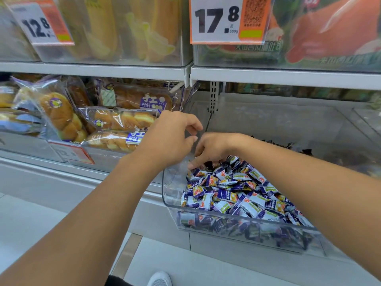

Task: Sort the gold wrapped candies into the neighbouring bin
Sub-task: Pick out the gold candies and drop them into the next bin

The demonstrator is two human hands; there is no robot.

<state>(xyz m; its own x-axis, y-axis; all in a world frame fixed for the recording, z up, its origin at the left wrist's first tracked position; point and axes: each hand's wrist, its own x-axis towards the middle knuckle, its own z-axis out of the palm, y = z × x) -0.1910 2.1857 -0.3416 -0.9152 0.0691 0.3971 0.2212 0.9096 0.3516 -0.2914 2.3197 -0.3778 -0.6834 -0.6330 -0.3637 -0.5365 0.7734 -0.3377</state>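
While my right hand [214,149] digs curled fingertips into the far left corner of the clear plastic bin [171,195], a brownish-gold candy [214,163] seems to sit right beneath them, though I cannot tell whether it is pinched. My left hand [171,137] hovers just beside, fingers loosely bent, holding nothing. Glossy, crinkly blue-and-white wrapped candies [237,195] fill the rest of the bin.

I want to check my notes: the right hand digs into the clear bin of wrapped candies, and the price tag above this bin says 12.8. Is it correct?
Not quite. The head view shows the price tag above the clear bin reading 17.8; 12.8 is on the tag further left. The rest holds: the right hand does dig into the wrapped candies.
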